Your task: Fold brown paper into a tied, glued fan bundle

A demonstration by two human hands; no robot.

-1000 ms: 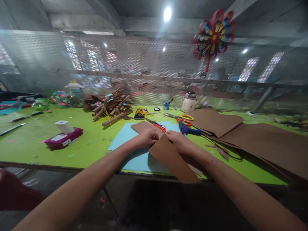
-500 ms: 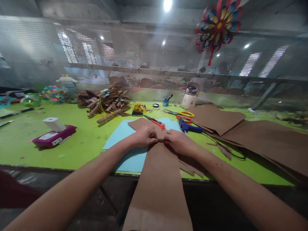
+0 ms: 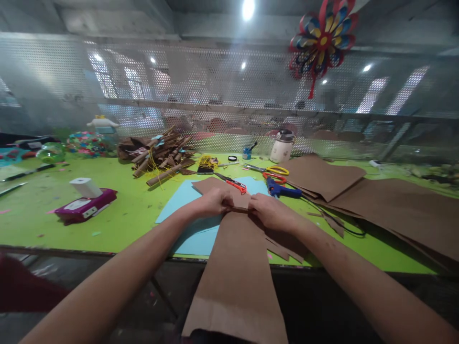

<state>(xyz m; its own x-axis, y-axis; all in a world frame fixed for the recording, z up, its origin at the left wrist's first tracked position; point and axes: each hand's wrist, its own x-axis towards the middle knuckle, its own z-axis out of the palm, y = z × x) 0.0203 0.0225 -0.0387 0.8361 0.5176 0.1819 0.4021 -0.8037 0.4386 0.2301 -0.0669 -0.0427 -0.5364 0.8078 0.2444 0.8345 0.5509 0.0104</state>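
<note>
A long sheet of brown paper runs from the table over its front edge toward me. My left hand and my right hand pinch a narrow fold or roll across its far end, one hand at each side. Fingers of both hands are closed on it, and the fingertips are partly hidden. Just beyond the hands, a red-handled utility knife lies on more brown paper. Light blue sheets are underneath. Right of my right hand rests a blue glue gun.
Yellow-handled scissors and an orange-handled pair lie behind the glue gun. Large brown sheets cover the right side. Rolled brown paper tubes are heaped back left. A purple power strip sits left; a white jar stands behind.
Both hands keep hold of the paper; the right hand has shifted slightly to the right. The near end of the sheet has risen a little, and the view has tilted slightly.
</note>
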